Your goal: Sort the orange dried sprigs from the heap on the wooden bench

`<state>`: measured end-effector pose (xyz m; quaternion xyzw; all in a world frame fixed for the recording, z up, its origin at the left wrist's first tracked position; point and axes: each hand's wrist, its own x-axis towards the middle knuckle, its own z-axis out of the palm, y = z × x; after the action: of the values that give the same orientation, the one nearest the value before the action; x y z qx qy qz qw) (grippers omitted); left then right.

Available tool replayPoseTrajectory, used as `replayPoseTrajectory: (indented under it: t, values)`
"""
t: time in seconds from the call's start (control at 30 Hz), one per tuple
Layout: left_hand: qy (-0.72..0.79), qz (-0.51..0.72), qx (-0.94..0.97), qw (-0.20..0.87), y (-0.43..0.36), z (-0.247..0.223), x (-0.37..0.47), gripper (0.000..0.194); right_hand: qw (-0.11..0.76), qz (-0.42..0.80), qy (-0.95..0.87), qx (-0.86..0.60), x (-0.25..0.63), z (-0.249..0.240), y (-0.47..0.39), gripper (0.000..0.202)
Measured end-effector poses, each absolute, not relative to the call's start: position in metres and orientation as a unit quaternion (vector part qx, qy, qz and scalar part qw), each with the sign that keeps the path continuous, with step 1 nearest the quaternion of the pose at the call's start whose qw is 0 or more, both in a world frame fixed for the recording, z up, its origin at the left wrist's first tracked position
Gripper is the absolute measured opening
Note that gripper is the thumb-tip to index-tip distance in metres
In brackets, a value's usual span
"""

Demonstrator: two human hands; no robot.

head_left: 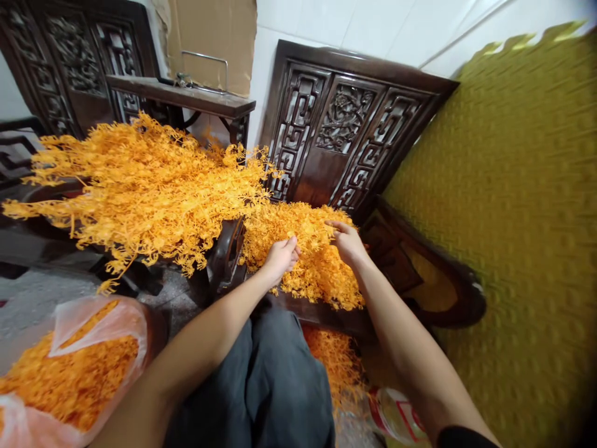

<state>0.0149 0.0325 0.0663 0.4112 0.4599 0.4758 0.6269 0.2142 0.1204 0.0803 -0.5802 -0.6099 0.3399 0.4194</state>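
A pile of orange plastic sprigs (336, 280) covers the seat of a dark carved wooden chair in front of me. My left hand (282, 257) is over the pile's left part, its fingers curled with thumb against them; what they pinch is too small to make out. To its right, my right hand (346, 241) is at the pile, index finger extended towards the left and the other fingers bent. Nothing can be made out in it. A larger heap of orange branching sprigs (153, 186) lies to the left, beyond the chair's armrest.
A plastic-lined container (140, 339) of orange pieces stands at the lower left. More orange pieces (333, 361) lie below the seat, near a clear jar (396, 414). A yellow-green mat (513, 186) rises at the right. Behind are a small wooden shelf (186, 96) and cardboard (219, 43).
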Motion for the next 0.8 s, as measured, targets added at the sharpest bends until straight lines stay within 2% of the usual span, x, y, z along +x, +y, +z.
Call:
replayPoseTrajectory:
  t: [0.1, 0.2, 0.27, 0.3, 0.37, 0.5, 0.8]
  values:
    - [0.526, 0.477, 0.477, 0.519, 0.041, 0.058, 0.016, 0.046, 0.428, 0.279, -0.637, -0.578, 0.204, 0.091, 0.121, 0.046]
    - [0.566, 0.487, 0.513, 0.424, 0.049, 0.053, 0.016, 0.044, 0.46, 0.097, -0.688, -0.553, 0.195, 0.111, 0.102, 0.042]
    - [0.569, 0.495, 0.534, 0.384, 0.05, 0.052, 0.016, 0.039, 0.407, 0.009, -0.755, -0.514, 0.184, 0.121, 0.085, 0.044]
    - [0.569, 0.495, 0.549, 0.361, 0.05, 0.053, 0.017, 0.036, 0.363, 0.003, -0.79, -0.495, 0.178, 0.125, 0.078, 0.045]
    - [0.569, 0.485, 0.586, 0.313, 0.047, 0.054, 0.018, 0.032, 0.292, 0.04, -0.84, -0.456, 0.169, 0.13, 0.071, 0.049]
    - [0.568, 0.464, 0.64, 0.23, 0.041, 0.058, 0.015, 0.037, 0.248, 0.212, -0.845, -0.424, 0.167, 0.131, 0.08, 0.044]
    - [0.589, 0.393, 0.69, 0.151, 0.031, 0.069, 0.005, 0.043, 0.238, 0.468, -0.71, -0.469, 0.168, 0.139, 0.084, 0.05]
